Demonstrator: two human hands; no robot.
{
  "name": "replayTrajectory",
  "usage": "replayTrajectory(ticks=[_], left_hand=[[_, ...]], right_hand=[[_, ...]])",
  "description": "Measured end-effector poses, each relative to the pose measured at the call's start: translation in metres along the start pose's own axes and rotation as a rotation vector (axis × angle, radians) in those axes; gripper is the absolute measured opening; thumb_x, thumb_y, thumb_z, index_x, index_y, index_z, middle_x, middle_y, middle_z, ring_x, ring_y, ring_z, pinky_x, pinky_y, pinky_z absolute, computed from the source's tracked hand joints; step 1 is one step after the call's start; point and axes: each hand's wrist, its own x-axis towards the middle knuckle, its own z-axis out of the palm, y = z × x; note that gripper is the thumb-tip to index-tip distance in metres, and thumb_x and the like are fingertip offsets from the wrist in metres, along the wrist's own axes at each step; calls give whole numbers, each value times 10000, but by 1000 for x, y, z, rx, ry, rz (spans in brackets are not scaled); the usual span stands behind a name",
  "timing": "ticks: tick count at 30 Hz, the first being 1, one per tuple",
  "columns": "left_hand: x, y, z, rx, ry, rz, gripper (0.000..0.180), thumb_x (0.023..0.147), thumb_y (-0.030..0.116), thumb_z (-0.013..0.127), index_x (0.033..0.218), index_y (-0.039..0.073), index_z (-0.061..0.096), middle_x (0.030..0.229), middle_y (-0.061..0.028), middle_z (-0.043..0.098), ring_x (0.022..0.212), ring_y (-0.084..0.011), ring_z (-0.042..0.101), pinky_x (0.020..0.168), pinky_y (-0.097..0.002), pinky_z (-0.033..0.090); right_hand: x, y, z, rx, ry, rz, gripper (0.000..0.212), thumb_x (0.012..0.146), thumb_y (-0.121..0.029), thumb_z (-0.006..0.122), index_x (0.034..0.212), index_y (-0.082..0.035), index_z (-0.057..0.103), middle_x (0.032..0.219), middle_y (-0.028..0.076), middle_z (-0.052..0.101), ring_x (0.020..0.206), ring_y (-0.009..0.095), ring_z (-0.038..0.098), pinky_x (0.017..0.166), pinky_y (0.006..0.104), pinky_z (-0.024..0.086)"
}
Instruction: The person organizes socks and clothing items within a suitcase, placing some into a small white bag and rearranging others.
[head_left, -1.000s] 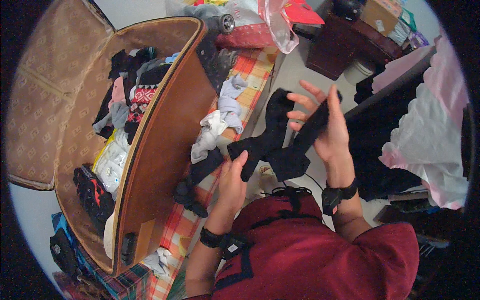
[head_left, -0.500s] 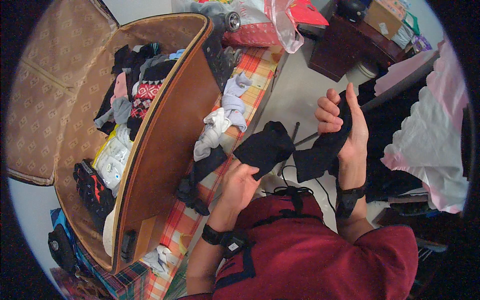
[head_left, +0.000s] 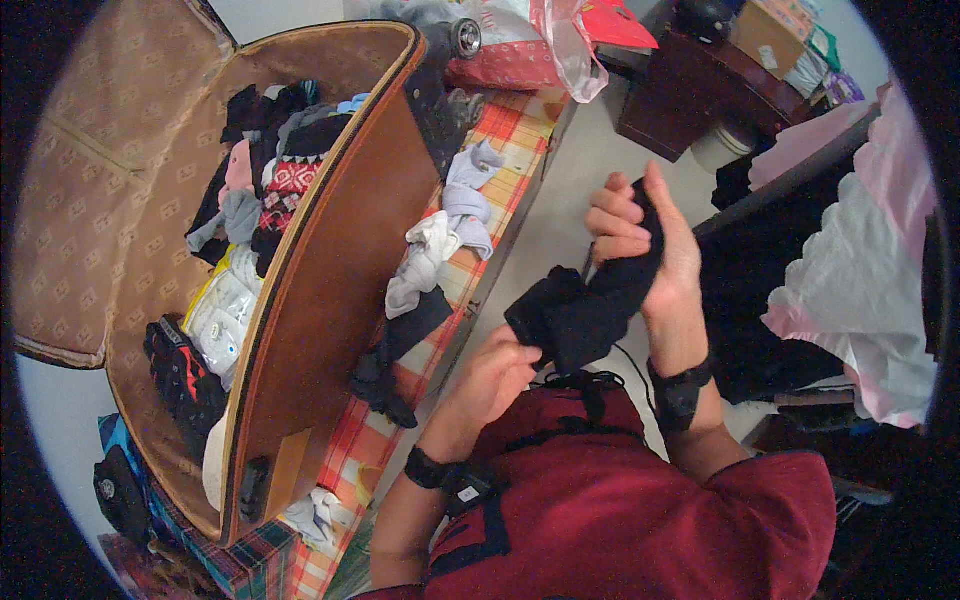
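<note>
My left hand (head_left: 495,378) pinches the edge of a black sock (head_left: 540,308) in front of my waist. A second black sock (head_left: 622,285) hangs from my right hand (head_left: 665,250), gripped between the curled fingers and the raised thumb. The two socks now overlap, and where one ends is hard to see. Left of my hands, a knotted lavender pair of socks (head_left: 467,205), a knotted whitish pair (head_left: 420,265) and a dark pair (head_left: 385,375) lie along a checked cloth (head_left: 510,135).
An open brown suitcase (head_left: 325,290) stands at the left, holding socks (head_left: 295,178) and a clear packet (head_left: 220,318). Plastic bags (head_left: 510,60) sit behind it. Dark furniture (head_left: 690,100) and a white bin (head_left: 722,148) are at the back right; pale pink fabric (head_left: 850,270) hangs at the right.
My right hand has moved left with its black sock, bringing it against the other one. My left hand has shifted slightly right and lower, still holding its sock.
</note>
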Motion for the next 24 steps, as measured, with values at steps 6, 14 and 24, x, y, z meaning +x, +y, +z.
replayTrajectory(ticks=[6,14,24], left_hand=[[-8,1,14,289,41,86,449,864,140,523,1259,-37,404,1198,-81,516,1084,-150,502,939,-300,389],[-3,4,13,282,225,14,330,911,157,497,1179,-36,500,1084,-67,584,978,-123,554,861,-266,440],[0,3,7,185,288,69,335,900,133,502,1186,-40,483,1148,-110,556,1047,-180,542,919,-321,426]], right_hand=[[15,14,-27,-131,155,-37,383,907,-400,454,841,-26,502,661,12,368,532,93,333,434,191,349],[15,12,-32,-1185,523,-548,503,885,-517,418,785,-39,536,589,26,469,496,105,412,450,256,331],[-2,-18,-29,-1169,613,-463,317,740,-336,703,760,-55,558,668,6,515,553,106,501,484,256,398]])
